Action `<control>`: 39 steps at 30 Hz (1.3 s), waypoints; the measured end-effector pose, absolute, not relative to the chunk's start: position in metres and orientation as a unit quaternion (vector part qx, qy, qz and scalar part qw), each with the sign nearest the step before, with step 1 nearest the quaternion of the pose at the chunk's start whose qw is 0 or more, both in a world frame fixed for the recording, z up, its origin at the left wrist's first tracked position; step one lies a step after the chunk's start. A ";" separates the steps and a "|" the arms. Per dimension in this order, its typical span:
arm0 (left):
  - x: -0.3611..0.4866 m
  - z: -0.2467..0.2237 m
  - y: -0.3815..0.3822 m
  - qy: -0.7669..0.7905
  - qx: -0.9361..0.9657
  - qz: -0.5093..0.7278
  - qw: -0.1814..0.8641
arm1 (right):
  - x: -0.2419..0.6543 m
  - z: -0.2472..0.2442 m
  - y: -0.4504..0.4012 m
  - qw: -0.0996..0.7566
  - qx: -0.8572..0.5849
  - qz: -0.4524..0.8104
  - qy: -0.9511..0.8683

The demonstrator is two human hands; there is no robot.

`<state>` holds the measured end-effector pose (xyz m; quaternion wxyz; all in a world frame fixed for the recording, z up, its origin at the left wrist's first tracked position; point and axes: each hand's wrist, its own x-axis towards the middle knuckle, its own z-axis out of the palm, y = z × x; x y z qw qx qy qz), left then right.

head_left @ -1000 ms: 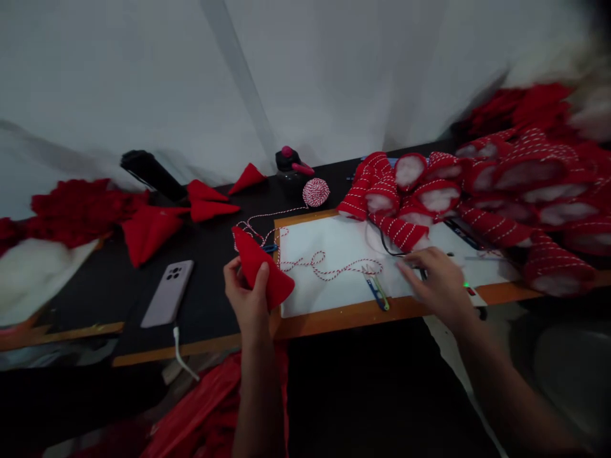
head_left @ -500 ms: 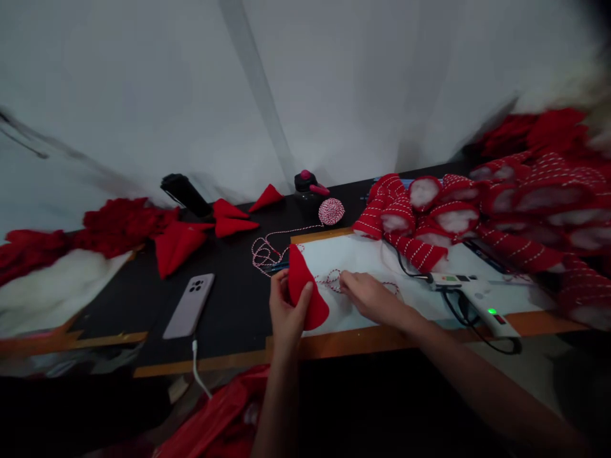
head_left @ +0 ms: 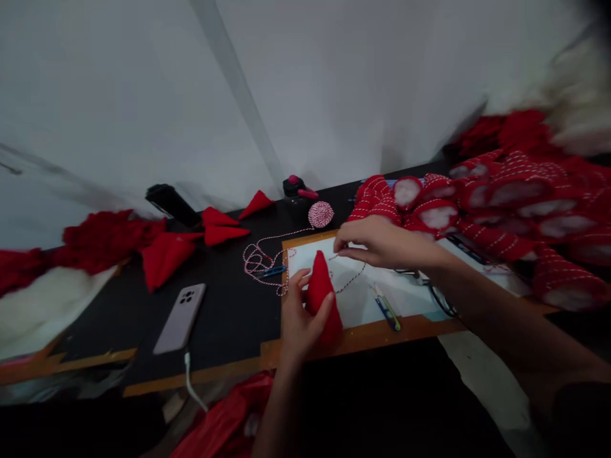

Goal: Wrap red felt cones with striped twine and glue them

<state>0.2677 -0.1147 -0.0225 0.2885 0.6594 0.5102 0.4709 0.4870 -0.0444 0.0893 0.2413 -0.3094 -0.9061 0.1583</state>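
My left hand [head_left: 301,324] is closed around a red felt cone [head_left: 319,283], its tip pointing up over a white sheet [head_left: 356,305]. Just right of the cone's tip, my right hand [head_left: 382,242] pinches red-and-white string [head_left: 352,278], which hangs down from the fingers toward the cone. A short dark tip sticks out from those fingertips, too small to name. Loose string loops [head_left: 258,259] lie left of the sheet and run to a string ball [head_left: 321,215]. Snips with a green-and-blue handle [head_left: 387,310] rest on the sheet.
Many striped stuffed red cones [head_left: 506,197] are piled on the right. Plain red cones [head_left: 165,257], a phone [head_left: 180,318] with a white cable, and white stuffing [head_left: 62,299] are on the left. A dark jar [head_left: 296,191] stands by the wall. A blue tool [head_left: 273,271] lies among the loops.
My right hand has risen toward the back of the sheet, drawing the string up. The cone has turned from lying flat-sided to tip up. The snips have come into view.
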 end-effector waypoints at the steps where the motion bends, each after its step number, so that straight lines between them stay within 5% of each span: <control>1: 0.269 -0.022 -0.115 0.506 0.669 0.463 0.287 | 0.487 0.092 -0.043 0.234 -0.309 0.148 -0.910; 39: 0.281 -0.010 -0.118 0.424 0.778 0.392 0.247 | 0.463 0.093 -0.029 0.213 -0.277 0.184 -0.919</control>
